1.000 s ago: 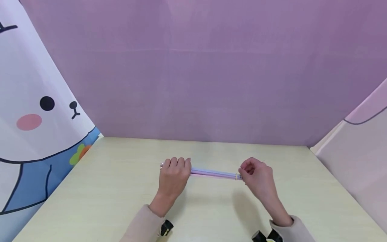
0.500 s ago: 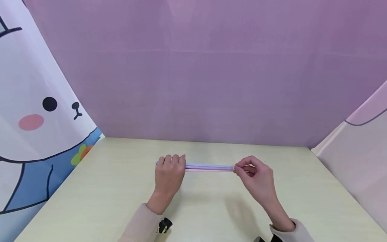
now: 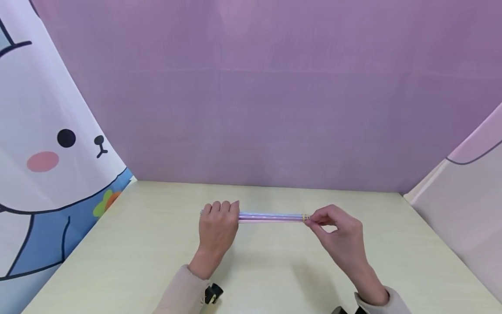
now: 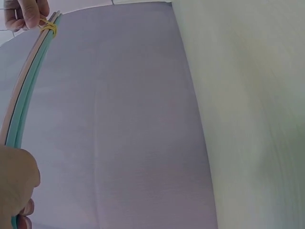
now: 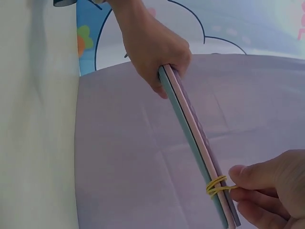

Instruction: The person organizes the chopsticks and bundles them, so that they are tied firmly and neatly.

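A bundle of slim, straight pastel sticks (image 3: 270, 217) in blue, purple and pink is held level above the table; a green side shows in the wrist views. My left hand (image 3: 218, 226) grips the bundle near its left end, knuckles up, hiding most of that end. Around the right end winds a yellow rubber band (image 5: 217, 186) in several loops. Thumb and forefinger of my right hand (image 3: 341, 233) pinch a strand of the band, drawn out sideways from the sticks. In the left wrist view, those fingertips sit right beside the looped band (image 4: 49, 27).
A pale wood-look table (image 3: 157, 244) lies below both hands. Behind it rises a purple cloth backdrop (image 3: 251, 109). At the left hangs a cloth with a cartoon animal (image 3: 59, 174), and a pale cloth (image 3: 466, 209) hangs at the right.
The bundle has levelled and shifted slightly left with my left hand. My right hand first closed in on the bundle's right end, then moved a little right, uncovering the yellow band.
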Available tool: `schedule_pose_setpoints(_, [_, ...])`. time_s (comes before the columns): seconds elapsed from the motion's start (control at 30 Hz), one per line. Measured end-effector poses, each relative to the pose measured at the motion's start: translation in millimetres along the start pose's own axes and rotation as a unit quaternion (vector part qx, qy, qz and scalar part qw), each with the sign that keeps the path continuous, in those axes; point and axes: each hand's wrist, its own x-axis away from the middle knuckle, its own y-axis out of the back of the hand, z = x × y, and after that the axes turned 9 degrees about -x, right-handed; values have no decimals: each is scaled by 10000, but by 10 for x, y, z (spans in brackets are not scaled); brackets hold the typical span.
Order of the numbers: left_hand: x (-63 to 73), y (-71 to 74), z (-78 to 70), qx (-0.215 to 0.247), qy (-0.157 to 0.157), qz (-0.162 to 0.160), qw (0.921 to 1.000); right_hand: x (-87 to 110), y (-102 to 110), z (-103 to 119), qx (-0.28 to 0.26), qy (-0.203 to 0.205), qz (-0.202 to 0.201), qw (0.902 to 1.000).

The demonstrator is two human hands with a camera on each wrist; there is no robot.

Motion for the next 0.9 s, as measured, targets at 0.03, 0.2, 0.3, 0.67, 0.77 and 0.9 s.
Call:
schedule_pose_setpoints(0.03, [-2,4,1,-11,6,-14,10000,0,4,-11,-23,-4,-25,10000])
schedule_pose_setpoints(0.2, [-23,33,7,-104,3,-34,9999,-24,58,-27,-48,-187,-22,9998])
schedule_pose_setpoints(0.3, [-39,40,6,-92,20,-144,9999,-40,102,-64,-160,-450,157,9987])
schedule_pose_setpoints(0.67, [-66,44,-6,-116,14,-393,9992,-7,254,-257,-2453,-2231,1328,9340])
schedule_pose_setpoints(0.77, [-70,51,-6,-134,45,-423,9990,8,245,-273,-2738,-2409,1362,9211])
schedule_pose_setpoints(0.9, [-75,73,-23,-115,56,-497,9987,36,164,-255,-2909,-2588,1246,9126])
